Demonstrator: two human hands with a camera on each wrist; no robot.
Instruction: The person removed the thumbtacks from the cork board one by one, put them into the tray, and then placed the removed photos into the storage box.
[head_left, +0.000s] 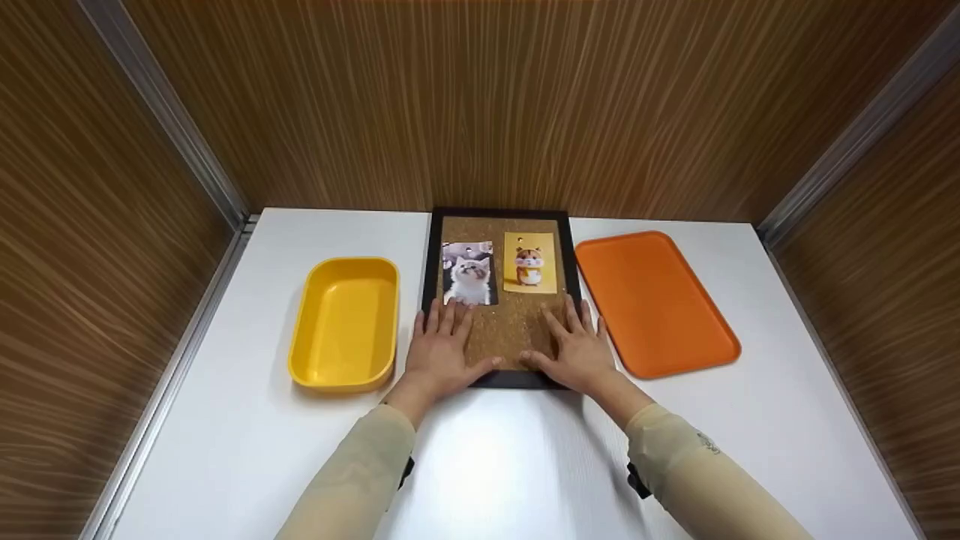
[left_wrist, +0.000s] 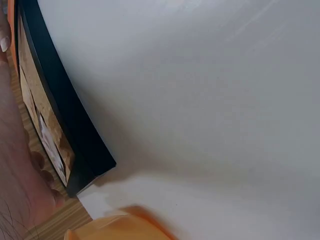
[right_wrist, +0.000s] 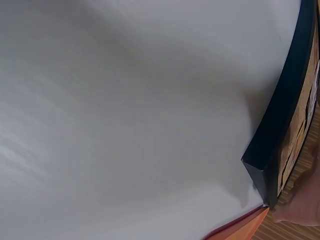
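Note:
A black-framed cork board (head_left: 502, 334) lies on the white table, with a kitten picture (head_left: 470, 277) and a yellow hamster picture (head_left: 529, 262) pinned side by side on its upper half. My left hand (head_left: 441, 356) rests with spread fingers over the board's lower left, its fingertips at the bottom of the kitten picture. Over the lower right lies my right hand (head_left: 581, 352), fingers spread as well, thumb pointing inward. Both wrist views catch the near side of the black frame (left_wrist: 65, 95) and only part of each hand.
Left of the board stands a deep yellow bin (head_left: 345, 322). An orange tray (head_left: 660, 300) lies at an angle close to the board's right edge. Wood-grain panels (head_left: 495, 105) enclose the white table (head_left: 225, 435) at the back and both sides.

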